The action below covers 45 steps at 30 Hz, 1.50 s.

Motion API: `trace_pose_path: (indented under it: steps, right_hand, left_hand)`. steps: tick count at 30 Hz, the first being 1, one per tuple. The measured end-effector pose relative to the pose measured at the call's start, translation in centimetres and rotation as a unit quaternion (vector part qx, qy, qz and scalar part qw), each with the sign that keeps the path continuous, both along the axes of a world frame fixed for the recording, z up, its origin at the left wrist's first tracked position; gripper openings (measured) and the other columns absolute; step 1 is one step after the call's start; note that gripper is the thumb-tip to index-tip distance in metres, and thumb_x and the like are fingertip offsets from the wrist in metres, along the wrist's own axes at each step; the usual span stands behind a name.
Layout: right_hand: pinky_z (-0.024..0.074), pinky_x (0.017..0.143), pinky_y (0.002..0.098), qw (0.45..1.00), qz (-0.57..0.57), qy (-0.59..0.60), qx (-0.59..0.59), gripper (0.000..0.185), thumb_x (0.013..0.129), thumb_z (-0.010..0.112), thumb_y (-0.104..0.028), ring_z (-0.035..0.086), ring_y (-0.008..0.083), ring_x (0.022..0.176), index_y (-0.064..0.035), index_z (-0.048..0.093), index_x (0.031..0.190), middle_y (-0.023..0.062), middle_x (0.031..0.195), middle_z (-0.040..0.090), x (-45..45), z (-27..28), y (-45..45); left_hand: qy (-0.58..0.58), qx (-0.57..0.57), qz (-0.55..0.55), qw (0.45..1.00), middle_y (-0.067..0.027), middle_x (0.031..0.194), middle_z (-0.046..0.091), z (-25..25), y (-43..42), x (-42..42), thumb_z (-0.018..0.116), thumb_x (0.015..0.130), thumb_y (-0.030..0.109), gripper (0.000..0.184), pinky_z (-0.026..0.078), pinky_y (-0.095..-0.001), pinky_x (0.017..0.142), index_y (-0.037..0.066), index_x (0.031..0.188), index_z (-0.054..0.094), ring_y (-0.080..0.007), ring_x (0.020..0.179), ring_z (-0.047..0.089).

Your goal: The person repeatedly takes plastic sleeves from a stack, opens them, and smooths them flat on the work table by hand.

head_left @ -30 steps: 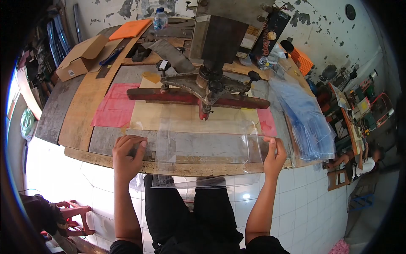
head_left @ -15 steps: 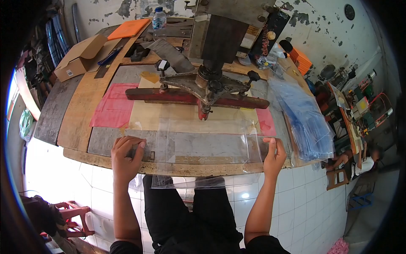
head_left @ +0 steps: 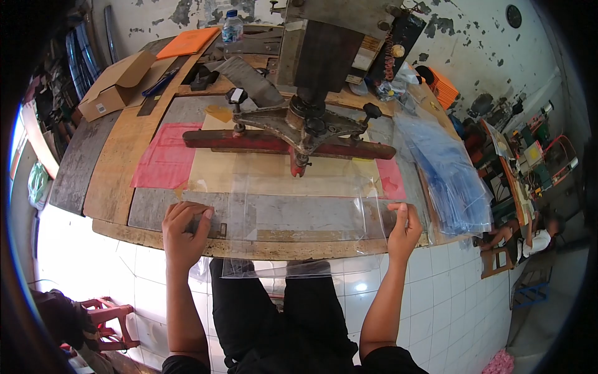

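A clear plastic sheet (head_left: 299,215), folded or bag-like, lies on the bench under the red bar (head_left: 349,148) of a press. Its near end hangs over the bench's front edge. Left of the sheet, my left hand (head_left: 185,229) rests at the edge, fingers curled and thumb against the index finger. A small gap separates it from the plastic. On the other side my right hand (head_left: 403,229) is closed likewise, its fingertips close beside the sheet's right edge. No object shows in either hand. Beneath the bar lies a cream pad (head_left: 212,168) over a pink sheet (head_left: 167,153).
A stack of bluish clear plastic (head_left: 451,181) lies on the right. An open cardboard box (head_left: 115,87), an orange folder (head_left: 189,42) and a water bottle (head_left: 232,31) stand at the back left. A red stool (head_left: 112,321) is at lower left; another person sits far right.
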State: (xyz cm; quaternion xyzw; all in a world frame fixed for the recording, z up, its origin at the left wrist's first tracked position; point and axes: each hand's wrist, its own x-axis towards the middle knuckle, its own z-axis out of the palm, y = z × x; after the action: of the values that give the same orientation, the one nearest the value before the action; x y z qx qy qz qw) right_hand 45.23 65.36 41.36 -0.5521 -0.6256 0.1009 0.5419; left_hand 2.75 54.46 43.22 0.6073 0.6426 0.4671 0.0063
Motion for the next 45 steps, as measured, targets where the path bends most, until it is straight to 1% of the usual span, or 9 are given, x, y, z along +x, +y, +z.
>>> trace_pose_path:
  steps: [15,31,45]
  right_hand:
    - [0.0474,0.083,0.0311,1.0,0.0,-0.001,0.018,0.037,0.113,0.052,-0.025,0.064,0.0162,0.086,0.0003,0.07,0.092,0.0059,0.089,0.072,0.24,-0.24,0.15]
    - [0.0485,0.084,0.0313,1.0,-0.004,0.007,0.015,0.037,0.113,0.053,-0.024,0.065,0.0164,0.086,0.0004,0.069,0.091,0.0059,0.088,0.072,0.11,-0.2,0.07]
    - [0.049,0.083,0.0317,1.0,-0.002,0.005,0.017,0.037,0.113,0.053,-0.024,0.067,0.0171,0.086,0.0007,0.07,0.09,0.0066,0.088,0.073,-0.05,0.06,-0.08]
  left_hand:
    - [-0.003,0.002,0.003,1.0,-0.0087,0.092,0.077,-0.04,0.08,0.15,0.077,0.089,0.005,0.003,0.05,-0.0385,0.087,0.002,0.09,0.075,-0.0273,0.089,0.069]
    - [0.001,-0.003,0.011,1.0,-0.0091,0.091,0.077,-0.12,0.09,0.25,0.077,0.089,0.005,0.004,0.05,-0.0392,0.087,0.002,0.09,0.075,-0.0282,0.088,0.068]
    - [0.005,0.0,0.007,1.0,-0.0091,0.091,0.077,-0.16,0.06,0.12,0.076,0.089,0.005,0.004,0.05,-0.0392,0.087,0.002,0.09,0.075,-0.0283,0.088,0.068]
